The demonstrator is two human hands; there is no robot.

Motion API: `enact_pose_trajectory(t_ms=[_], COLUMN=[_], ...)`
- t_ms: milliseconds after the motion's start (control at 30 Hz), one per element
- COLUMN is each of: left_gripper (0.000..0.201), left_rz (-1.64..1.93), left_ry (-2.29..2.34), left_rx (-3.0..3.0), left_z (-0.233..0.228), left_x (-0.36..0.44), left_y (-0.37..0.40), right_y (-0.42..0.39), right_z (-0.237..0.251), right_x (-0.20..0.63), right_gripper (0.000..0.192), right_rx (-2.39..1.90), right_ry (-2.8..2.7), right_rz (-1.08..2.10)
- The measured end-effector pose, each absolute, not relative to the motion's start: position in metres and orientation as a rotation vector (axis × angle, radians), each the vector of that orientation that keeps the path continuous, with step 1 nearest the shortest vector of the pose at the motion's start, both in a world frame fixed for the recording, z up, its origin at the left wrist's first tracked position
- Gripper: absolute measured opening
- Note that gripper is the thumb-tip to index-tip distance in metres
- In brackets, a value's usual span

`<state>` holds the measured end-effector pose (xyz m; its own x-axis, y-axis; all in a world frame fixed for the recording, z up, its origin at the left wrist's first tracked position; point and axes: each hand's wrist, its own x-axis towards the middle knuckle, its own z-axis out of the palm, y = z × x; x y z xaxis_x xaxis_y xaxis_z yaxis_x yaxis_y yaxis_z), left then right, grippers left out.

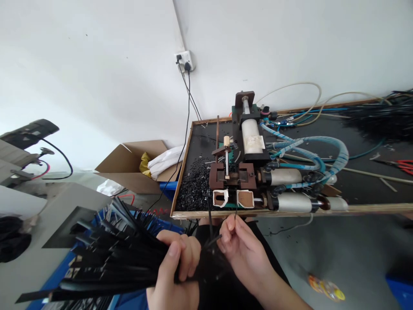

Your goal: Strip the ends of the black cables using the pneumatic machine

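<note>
1. Gripping a thick bundle of black cables (125, 258), the left hand (179, 262) is keeping its fingers and thumb wrapped tightly around one end. The loose ends are fanning out toward the left, above a blue crate (60, 275).
2. The right hand (241, 247) is pinching a thin black cable (235, 212) between thumb and forefinger, with its fingertips closed. It is sitting just below the front edge of the workbench (203, 137).
3. The pinched cable is pointing up toward the right taped block (245, 199) of the pneumatic machine (253, 137). Whether its tip is touching the block, one cannot tell.
4. The left taped block (220, 198) is facing the right one across a narrow gap. A brown clamp assembly (216, 175) is standing directly behind both.
5. Two horizontal cylinders are lying to the right of the clamp: an upper cylinder (285, 176) and a lower cylinder (295, 201). Blue-and-white hoses (340, 148) are looping beside them.
6. Small black offcuts (195, 185) are covering the bench's left front corner.
7. Red-handled pliers (405, 165) are lying at the far right, near a heap of black cables (377, 120).
</note>
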<state>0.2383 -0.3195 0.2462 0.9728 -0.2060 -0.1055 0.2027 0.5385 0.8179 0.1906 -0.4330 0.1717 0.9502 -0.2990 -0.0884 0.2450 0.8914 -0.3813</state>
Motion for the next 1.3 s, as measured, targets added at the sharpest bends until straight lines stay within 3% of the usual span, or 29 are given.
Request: enact_pose_trajectory(t_ms=[767,1300], left_gripper=[0.017,0.017], left_rz=[-0.209,-0.237], left_ry=[-0.019,-0.043], left_rx=[1.003,1.014], left_z=[0.253,0.252], left_x=[0.242,0.245], left_y=[-0.334,-0.332], right_y=[-0.452,-0.455], right_z=[0.167,0.164], right_x=[0.211,0.215], right_gripper=[0.035,0.026], right_rx=[-0.278,-0.211], right_ry=[0.167,0.067], right_rz=[-0.087,-0.09])
